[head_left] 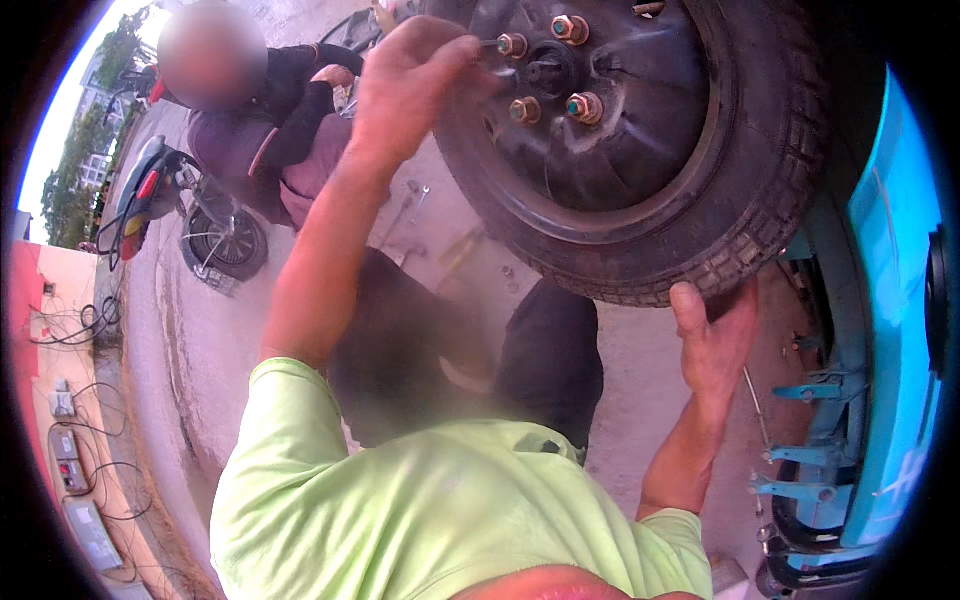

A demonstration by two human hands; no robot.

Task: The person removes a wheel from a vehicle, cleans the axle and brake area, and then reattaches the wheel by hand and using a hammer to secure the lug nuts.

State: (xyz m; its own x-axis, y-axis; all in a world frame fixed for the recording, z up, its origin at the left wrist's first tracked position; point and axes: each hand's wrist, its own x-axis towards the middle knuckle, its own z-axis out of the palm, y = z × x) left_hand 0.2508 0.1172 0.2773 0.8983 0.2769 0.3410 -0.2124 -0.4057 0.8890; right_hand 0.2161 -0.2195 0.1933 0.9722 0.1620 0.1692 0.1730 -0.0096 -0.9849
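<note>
A black wheel (633, 130) with a treaded tyre fills the upper middle, with copper-coloured nuts (569, 30) around its dark hub (547, 70). My left hand (420, 85) is raised at the wheel's left side, near a nut, fingers curled and partly blurred, closed on something small that I cannot make out. My right hand (715, 330) is under the tyre's lower right edge, thumb raised and fingers partly hidden behind the rubber, gripping it from below.
A co-worker (240, 150) crouches at upper left beside a two-wheeler (225, 240). A teal vehicle body (890, 230) lines the right. Loose spanners (424, 196) lie on the concrete floor. A wall (60, 310) with cables and boxes runs along the left.
</note>
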